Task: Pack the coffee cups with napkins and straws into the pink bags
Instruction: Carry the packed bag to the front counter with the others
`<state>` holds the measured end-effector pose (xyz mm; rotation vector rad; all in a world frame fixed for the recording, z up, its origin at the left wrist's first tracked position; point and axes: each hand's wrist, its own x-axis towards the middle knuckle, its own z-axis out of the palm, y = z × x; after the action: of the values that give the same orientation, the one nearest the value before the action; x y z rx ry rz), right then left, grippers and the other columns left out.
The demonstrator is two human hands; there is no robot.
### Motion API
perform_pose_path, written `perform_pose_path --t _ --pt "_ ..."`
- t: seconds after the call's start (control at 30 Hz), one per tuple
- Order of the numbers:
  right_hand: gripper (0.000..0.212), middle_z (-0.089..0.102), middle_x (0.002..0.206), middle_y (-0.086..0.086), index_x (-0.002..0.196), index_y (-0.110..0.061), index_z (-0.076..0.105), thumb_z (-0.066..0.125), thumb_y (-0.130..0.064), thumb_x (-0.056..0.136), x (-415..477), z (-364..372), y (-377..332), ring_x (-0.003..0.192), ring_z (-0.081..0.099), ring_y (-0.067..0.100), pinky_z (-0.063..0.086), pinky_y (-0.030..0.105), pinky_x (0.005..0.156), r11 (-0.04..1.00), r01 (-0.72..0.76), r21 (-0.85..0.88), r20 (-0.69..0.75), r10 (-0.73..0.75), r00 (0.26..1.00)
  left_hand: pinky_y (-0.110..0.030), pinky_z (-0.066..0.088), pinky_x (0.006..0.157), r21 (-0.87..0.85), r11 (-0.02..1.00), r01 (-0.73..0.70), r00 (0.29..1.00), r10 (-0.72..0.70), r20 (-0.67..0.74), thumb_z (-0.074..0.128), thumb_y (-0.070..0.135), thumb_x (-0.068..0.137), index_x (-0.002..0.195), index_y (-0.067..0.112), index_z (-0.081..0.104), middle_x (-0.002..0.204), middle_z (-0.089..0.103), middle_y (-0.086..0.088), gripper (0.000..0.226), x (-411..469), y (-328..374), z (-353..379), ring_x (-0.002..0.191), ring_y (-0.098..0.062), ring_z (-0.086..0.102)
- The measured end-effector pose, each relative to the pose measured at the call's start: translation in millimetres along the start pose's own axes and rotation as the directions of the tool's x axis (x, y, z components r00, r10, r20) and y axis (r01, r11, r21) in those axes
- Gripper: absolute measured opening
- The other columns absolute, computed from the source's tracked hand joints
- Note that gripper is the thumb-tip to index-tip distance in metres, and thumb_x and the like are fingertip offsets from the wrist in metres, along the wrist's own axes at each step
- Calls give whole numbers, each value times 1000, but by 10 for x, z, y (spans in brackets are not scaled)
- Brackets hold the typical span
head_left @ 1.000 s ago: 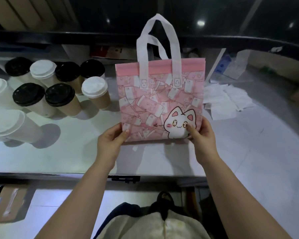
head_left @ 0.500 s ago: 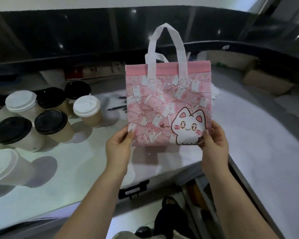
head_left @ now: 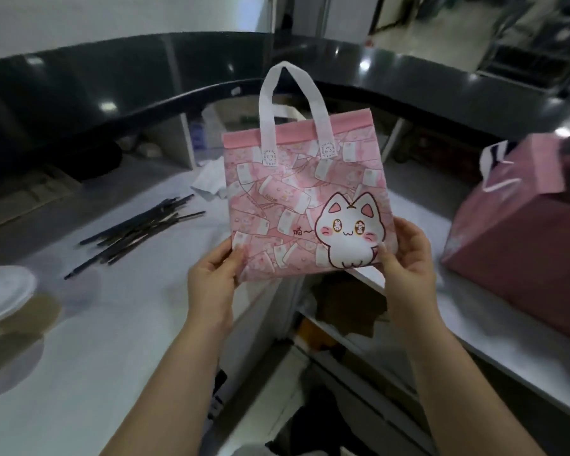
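Observation:
A pink bag (head_left: 297,199) with a white cat print and white handles hangs upright in the air over the gap between two counters. My left hand (head_left: 216,278) pinches its lower left corner. My right hand (head_left: 405,258) pinches its lower right corner, thumb on the cat. Several dark straws (head_left: 139,228) lie in a loose pile on the white counter to the left. White napkins (head_left: 209,179) sit crumpled behind the bag's left edge. One white cup lid (head_left: 4,294) shows at the far left edge.
A darker pink bag (head_left: 520,232) with a white ribbon handle stands on the right counter (head_left: 474,317). A black raised ledge (head_left: 112,80) curves behind the white left counter (head_left: 96,324). Below the gap are shelves with dark clutter.
The view has swung right: most cups have left the frame and the darker pink bag has come in. Both hands still hold the cat bag's lower corners, now over the gap.

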<state>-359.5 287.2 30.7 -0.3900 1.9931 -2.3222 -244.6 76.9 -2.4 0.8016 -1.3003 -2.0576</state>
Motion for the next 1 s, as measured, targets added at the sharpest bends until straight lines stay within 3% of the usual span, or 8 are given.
perform_pose_path --t 0.1,0.27,0.47,0.6,0.73,0.83,0.93,1.0 --pt "44 67 117 -5 111 -33 60 54 6 92 -68 -267 -100 111 64 17 57 33 85 1000 11 1 -89 -11 996 -26 58 69 0 1000 29 996 -28 84 66 10 90 116 12 70 106 75 -2 27 2 -26 274 93 -18 72" --pt "56 66 119 -11 118 -44 60 57 5 92 -126 -568 -442 112 63 11 54 25 88 977 174 -123 -128 -190 973 -28 59 67 -64 996 62 988 -53 147 69 12 88 97 24 76 101 76 1 16 25 89 797 88 -14 73" --pt "45 59 120 9 127 -21 45 58 4 92 255 -1043 -1125 110 62 21 54 34 91 854 420 -307 -115 -471 875 -31 60 69 -158 986 52 964 -8 267 67 17 90 92 27 77 101 76 3 14 41 426 1696 90 -14 73" --pt "41 60 117 -10 122 -26 47 58 1 93 553 -1441 -1614 107 62 8 53 24 86 748 480 -459 -165 -602 781 -29 59 68 -255 966 43 942 46 332 67 14 90 93 25 75 98 76 2 14 -133 642 2536 90 -13 73" --pt "43 52 131 8 135 -11 47 57 -4 93 867 -2070 -1984 119 55 18 50 38 97 671 312 -673 -294 -629 720 -28 59 72 -319 946 57 924 72 377 68 9 89 91 23 74 88 77 4 15 -454 714 3371 88 -13 73" --pt "67 27 154 11 152 -17 25 57 -13 94 1057 -2528 -2254 141 28 29 28 51 115 608 61 -792 -351 -534 769 -25 58 62 -304 949 87 906 52 421 66 5 90 91 21 74 85 77 0 17 -701 707 3950 78 -12 73" --pt "81 0 163 7 155 -27 1 56 -22 96 1179 -2881 -2559 148 5 30 8 45 119 606 -76 -792 -389 -403 828 -35 60 79 -246 966 81 889 41 455 67 7 89 106 13 73 100 74 -7 19 -918 692 4451 91 -18 71" --pt "89 -20 161 4 153 -32 -8 58 -26 95 1208 -3082 -2719 148 -1 33 8 44 118 639 -142 -756 -429 -321 845 -37 59 84 -232 970 76 898 34 439 67 8 90 108 13 73 103 73 -6 20 -1057 668 4736 94 -18 70"
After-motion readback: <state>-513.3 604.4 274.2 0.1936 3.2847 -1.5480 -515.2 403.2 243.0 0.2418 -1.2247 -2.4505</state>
